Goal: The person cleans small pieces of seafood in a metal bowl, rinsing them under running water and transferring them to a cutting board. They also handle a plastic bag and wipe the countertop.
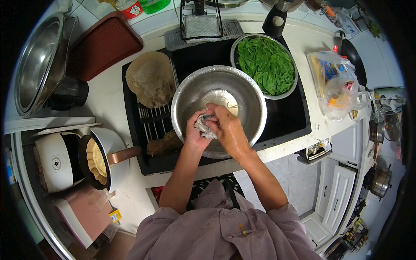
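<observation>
My left hand [196, 130] and my right hand [230, 128] meet over a wide stainless steel bowl [218, 70]. Between them they grip a crumpled, wet-looking grey-white piece [205, 126]; whether it is cloth or food I cannot tell. The left palm lies under it, and the right fingers curl over its top. A little liquid and a thin pale curl [234, 106] show at the bottom of the bowl. The bowl sits over a black sink [286, 120]. Behind it to the right, leafy greens [265, 65] fill a second metal bowl [296, 79].
Left of the bowl, a stained pleated paper liner [151, 78] and a brown fibrous scrubber [164, 143] rest on a wire rack [152, 121]. An air fryer basket [113, 146] stands farther left, handle pointing inward. A black tap head [276, 19] hangs behind; a plastic bag [338, 84] lies right.
</observation>
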Motion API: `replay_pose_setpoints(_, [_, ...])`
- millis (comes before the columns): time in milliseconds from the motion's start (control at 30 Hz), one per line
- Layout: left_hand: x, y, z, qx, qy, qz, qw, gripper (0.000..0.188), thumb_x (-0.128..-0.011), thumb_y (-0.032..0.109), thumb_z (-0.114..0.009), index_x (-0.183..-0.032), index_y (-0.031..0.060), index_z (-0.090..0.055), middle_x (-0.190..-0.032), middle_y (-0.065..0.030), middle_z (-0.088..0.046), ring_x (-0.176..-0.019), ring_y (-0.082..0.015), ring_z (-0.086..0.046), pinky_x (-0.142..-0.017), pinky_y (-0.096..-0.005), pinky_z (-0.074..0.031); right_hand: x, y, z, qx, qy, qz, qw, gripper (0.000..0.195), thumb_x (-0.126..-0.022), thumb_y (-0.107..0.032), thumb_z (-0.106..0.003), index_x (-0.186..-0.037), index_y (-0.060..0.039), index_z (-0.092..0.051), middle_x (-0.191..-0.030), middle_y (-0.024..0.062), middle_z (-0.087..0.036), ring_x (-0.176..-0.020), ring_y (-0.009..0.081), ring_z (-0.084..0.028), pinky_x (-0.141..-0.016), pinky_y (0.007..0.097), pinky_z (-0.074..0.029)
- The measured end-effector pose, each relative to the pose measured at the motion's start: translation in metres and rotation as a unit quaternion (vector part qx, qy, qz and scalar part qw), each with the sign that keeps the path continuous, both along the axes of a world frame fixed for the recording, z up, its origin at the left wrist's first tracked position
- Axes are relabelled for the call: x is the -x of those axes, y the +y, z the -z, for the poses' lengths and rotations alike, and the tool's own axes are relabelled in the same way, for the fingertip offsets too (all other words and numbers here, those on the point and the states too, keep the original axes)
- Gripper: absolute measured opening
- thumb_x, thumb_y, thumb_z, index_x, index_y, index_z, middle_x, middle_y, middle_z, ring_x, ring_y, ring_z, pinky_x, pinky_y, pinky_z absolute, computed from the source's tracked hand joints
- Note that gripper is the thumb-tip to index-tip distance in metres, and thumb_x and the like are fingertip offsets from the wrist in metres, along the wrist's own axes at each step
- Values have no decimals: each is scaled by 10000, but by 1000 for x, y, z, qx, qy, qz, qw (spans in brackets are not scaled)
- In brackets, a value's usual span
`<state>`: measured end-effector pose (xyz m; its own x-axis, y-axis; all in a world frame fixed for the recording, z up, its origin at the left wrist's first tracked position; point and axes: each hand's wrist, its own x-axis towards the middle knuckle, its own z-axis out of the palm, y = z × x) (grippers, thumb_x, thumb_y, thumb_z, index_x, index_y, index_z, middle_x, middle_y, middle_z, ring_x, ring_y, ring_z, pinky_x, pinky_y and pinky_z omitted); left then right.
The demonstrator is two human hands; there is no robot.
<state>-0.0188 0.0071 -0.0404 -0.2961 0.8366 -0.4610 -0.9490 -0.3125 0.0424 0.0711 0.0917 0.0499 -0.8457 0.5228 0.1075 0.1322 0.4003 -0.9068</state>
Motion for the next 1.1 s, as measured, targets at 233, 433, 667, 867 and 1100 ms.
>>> replay_pose_setpoints(233, [-4, -5, -17, 129, 4, -17, 992, 240, -902, 248, -501, -910, 42, -624, -836, -112, -635, -821, -226, -619, -673, -332, -515, -2, -2, -2, -132, -12, 15, 991, 207, -786, -79, -669, -987, -56, -625, -923, 122, -609, -861, 334, -621, -704, 407, -512])
replay_pose_setpoints(433, [10, -23, -14, 56, 12, 9, 998, 196, -867, 198, -535, -923, 29, -617, -946, -169, -641, -815, -322, -588, -573, -355, -505, -12, 41, 52, -362, -271, 121, 883, 197, -782, -26, -604, -979, -22, -600, -959, 145, -599, -872, 332, -642, -663, 373, -558])
replay_pose_setpoints(667, [9, -33, -23, 46, 21, 12, 999, 213, -886, 213, -513, -951, 37, -614, -968, -177, -636, -833, -310, -600, -584, -363, -515, -10, 42, 93, -396, -376, 102, 832, 175, -794, -65, -575, -966, -33, -585, -978, 130, -587, -884, 292, -634, -685, 357, -575])
replay_pose_setpoints(867, [8, -26, -13, 84, 31, 6, 996, 212, -870, 228, -547, -929, 40, -625, -959, -168, -661, -823, -296, -629, -587, -377, -517, -10, 21, 19, -309, -207, 85, 924, 146, -796, -67, -591, -940, -55, -574, -983, 116, -583, -895, 294, -623, -664, 393, -555])
replay_pose_setpoints(1100, [0, -7, 0, 58, -4, -53, 997, 241, -913, 208, -511, -952, -2, -623, -977, -154, -658, -974, -300, -626, -910, -423, -495, -10, -12, -11, -241, -60, -63, 967, 233, -759, -2, -601, -982, -63, -629, -1010, 114, -613, -924, 303, -633, -719, 376, -539])
